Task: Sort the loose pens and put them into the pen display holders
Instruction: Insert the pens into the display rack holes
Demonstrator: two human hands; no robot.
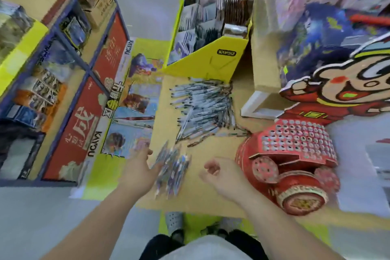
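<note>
A small bunch of pens (173, 172) lies on the tan tabletop (213, 196) between the two hands, smeared by motion blur. The left hand (138, 168) has its fingers stretched out and apart at the bunch's left edge; blur hides whether they touch. The right hand (219, 175), just right of the bunch, has loosely curled fingers holding nothing. The bunch's long axes run away from the person, leaning slightly right. Beyond the fingertips lies the big pile of pens (205, 107), mostly crosswise with dark tips leftward. The red pen display holder (295, 145) stands right of the right hand.
</note>
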